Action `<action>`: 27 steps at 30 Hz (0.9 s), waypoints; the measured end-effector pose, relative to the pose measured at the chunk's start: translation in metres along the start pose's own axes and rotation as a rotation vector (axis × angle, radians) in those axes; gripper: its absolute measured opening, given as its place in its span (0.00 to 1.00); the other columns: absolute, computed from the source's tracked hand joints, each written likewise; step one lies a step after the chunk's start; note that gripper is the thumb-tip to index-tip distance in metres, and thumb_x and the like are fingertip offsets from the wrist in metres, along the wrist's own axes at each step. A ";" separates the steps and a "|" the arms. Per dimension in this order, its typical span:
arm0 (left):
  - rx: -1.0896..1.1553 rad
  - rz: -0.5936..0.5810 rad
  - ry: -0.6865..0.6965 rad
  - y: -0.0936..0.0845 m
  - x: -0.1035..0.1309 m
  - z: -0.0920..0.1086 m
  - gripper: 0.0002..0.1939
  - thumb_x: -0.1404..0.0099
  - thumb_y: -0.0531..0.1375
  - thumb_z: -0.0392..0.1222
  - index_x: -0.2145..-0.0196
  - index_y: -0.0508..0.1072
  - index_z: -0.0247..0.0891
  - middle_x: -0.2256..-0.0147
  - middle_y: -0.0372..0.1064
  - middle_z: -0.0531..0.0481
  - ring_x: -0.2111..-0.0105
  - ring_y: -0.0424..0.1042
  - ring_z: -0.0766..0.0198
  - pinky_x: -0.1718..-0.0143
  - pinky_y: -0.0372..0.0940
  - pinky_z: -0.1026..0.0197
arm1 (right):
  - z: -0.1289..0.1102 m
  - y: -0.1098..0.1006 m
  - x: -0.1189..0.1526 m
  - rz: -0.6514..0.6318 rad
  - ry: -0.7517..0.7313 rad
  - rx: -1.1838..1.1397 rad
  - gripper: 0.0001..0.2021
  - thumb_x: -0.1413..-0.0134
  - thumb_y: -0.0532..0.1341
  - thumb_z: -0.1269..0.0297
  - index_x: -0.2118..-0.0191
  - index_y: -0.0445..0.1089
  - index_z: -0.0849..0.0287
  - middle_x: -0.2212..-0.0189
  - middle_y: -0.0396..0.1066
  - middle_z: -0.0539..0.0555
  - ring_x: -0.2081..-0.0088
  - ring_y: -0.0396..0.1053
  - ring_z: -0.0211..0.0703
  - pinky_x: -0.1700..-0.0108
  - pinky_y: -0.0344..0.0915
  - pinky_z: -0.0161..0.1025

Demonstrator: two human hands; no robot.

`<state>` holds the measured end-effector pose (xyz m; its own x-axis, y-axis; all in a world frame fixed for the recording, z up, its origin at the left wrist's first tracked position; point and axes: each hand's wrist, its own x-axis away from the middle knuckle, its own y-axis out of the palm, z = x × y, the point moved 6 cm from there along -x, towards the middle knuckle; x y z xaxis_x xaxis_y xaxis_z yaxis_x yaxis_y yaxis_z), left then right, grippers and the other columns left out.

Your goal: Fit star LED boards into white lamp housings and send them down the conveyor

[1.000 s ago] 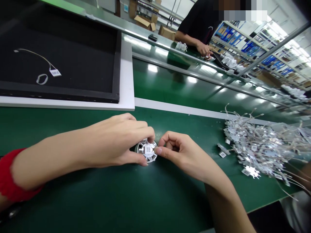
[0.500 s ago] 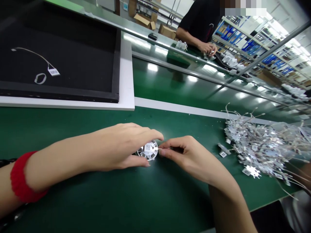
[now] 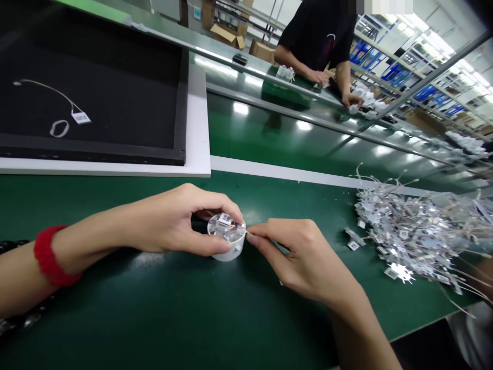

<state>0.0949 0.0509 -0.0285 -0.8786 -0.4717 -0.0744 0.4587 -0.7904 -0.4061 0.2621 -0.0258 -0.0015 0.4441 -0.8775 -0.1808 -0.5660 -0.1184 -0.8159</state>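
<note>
My left hand (image 3: 196, 221) curves around a small white round housing (image 3: 233, 253), thumb on the near side and fingers on the far side. Inside the housing sits a silvery star-shaped metal piece with a small white label (image 3: 225, 219) bearing a printed code. At the housing's right rim, my right hand (image 3: 288, 249) pinches a thin pale wire (image 3: 247, 231) between thumb and index finger. The wire's other end is hidden by the fingers.
A heap of silvery metal pieces with wires (image 3: 408, 231) lies at the right. On the left, a black tray (image 3: 115, 92) holds one wired label (image 3: 81, 118) and a white ring (image 3: 59, 128). Across the bench a co-worker (image 3: 316, 41) handles white parts.
The housing has tilted, so its white side wall now shows. My left thumb and fingers have closed in on it. My right hand has shifted slightly left, still pinching the wire.
</note>
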 end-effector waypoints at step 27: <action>-0.369 0.173 -0.058 -0.054 0.013 0.019 0.23 0.30 0.65 0.65 0.43 0.79 0.56 0.39 0.76 0.57 0.39 0.74 0.45 0.48 0.73 0.57 | -0.007 0.024 -0.008 0.088 -0.127 0.155 0.32 0.46 0.79 0.59 0.42 0.64 0.59 0.46 0.79 0.61 0.47 0.77 0.55 0.47 0.69 0.48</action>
<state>0.0612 0.0802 0.0099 -0.7788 -0.6152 -0.1226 0.5113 -0.5093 -0.6922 0.2399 -0.0248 -0.0161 0.4874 -0.8147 -0.3143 -0.4969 0.0373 -0.8670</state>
